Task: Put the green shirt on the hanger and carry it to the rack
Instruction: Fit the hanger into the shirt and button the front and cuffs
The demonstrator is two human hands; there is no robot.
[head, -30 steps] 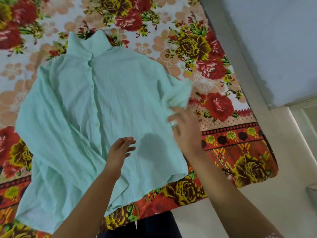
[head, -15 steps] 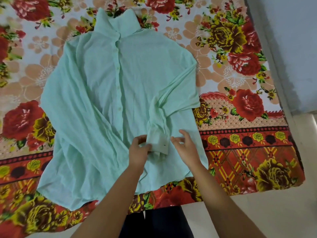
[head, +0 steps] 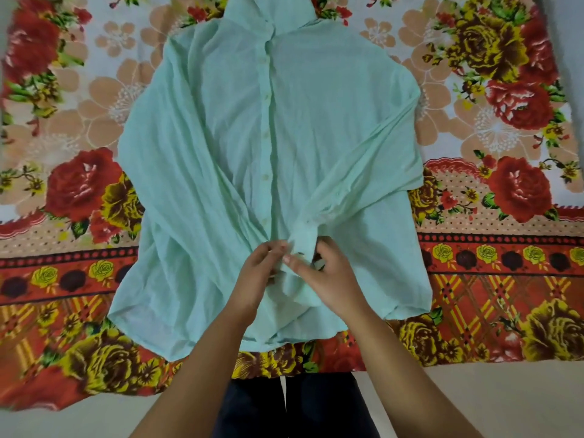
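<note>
The pale green shirt (head: 221, 147) lies flat and buttoned on the flowered bedsheet (head: 505, 128), collar at the far side. Its right sleeve is folded across the front, with the cuff (head: 301, 240) near the lower middle. My left hand (head: 260, 276) pinches the cuff from the left. From the right, my right hand (head: 328, 276) grips the same cuff. No hanger or rack is in view.
The bed's near edge runs along the bottom, with pale floor (head: 474, 403) below it and my dark trousers (head: 294, 406) against the edge. A grey wall strip (head: 565, 42) shows at the far right.
The view has shifted left and centred on the shirt. The right sleeve was drawn across the shirt front, and both hands have closed tighter on its cuff.
</note>
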